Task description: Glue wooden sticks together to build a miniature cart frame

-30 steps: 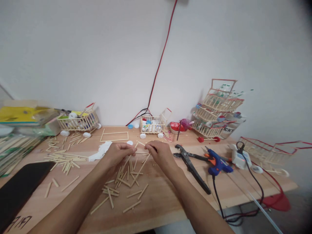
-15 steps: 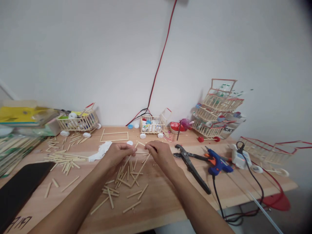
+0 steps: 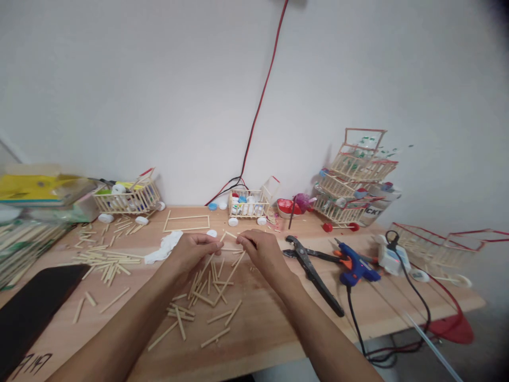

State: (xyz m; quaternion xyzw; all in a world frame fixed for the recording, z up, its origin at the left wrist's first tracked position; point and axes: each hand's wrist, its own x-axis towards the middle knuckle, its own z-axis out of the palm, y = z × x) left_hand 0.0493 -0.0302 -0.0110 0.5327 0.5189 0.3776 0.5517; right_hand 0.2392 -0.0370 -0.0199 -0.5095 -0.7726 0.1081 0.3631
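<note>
Both of my hands are closed on a frame of thin wooden sticks, held tilted over the table with its top corner showing between my fingertips. My left hand pinches one side, and my right hand pinches the other near that corner. The frame's lower part overlaps the loose sticks beneath, so its outline is hard to separate from them. Short cut sticks lie scattered below my hands. Left of my left hand is a crumpled white tissue. A flat stick rectangle rests farther back.
Black-handled pliers and a blue glue gun lie to the right, with its cord hanging over the table edge. Small stick carts and stacked stick baskets stand along the wall. A black slab and more sticks are at left.
</note>
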